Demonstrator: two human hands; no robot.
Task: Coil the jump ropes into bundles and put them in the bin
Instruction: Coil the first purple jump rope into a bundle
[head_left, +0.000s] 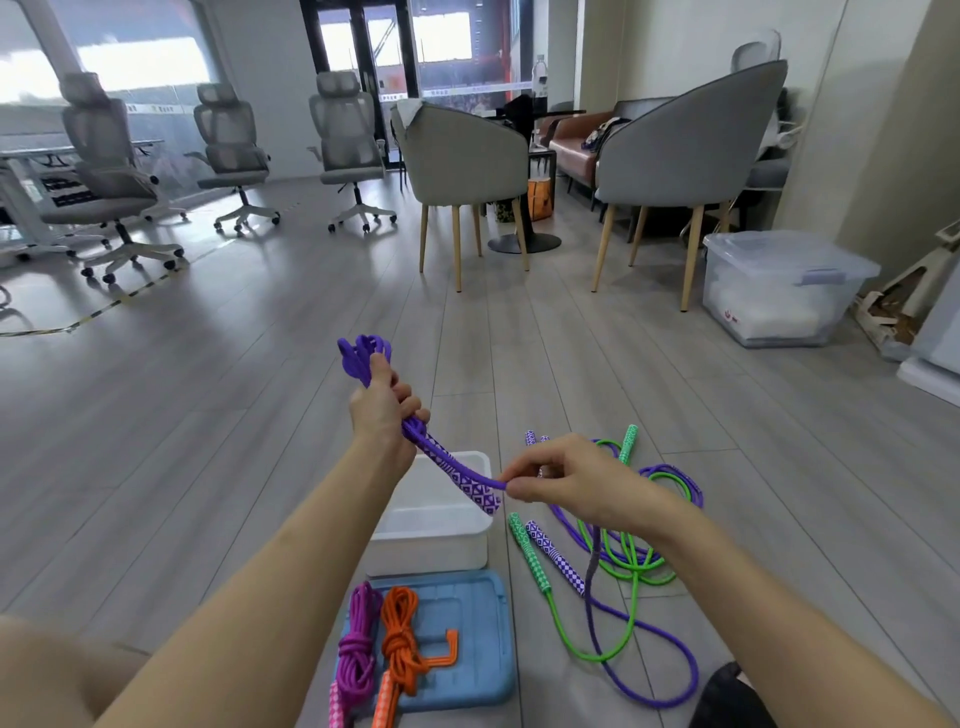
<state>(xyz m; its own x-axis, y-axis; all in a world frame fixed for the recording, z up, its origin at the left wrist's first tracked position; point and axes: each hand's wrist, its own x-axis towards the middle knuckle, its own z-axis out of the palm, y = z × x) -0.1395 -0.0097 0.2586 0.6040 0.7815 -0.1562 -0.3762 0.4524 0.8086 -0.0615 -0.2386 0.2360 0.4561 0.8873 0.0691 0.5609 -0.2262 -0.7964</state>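
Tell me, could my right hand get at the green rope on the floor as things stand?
Probably not yet: the right hand is pinching the purple rope that the left hand grips. The green rope lies uncovered just beneath it, though tangled with another purple rope.

Bin (431, 525) sits on the floor (208, 415) dead centre, its lid (467, 639) lying just in front of it, nearer the person. Two coiled ropes (384, 644) rest on the lid. Right of the bin, loose ropes (623, 551) sprawl across the floor. A lidded storage box (779, 286) stands far right, behind them.
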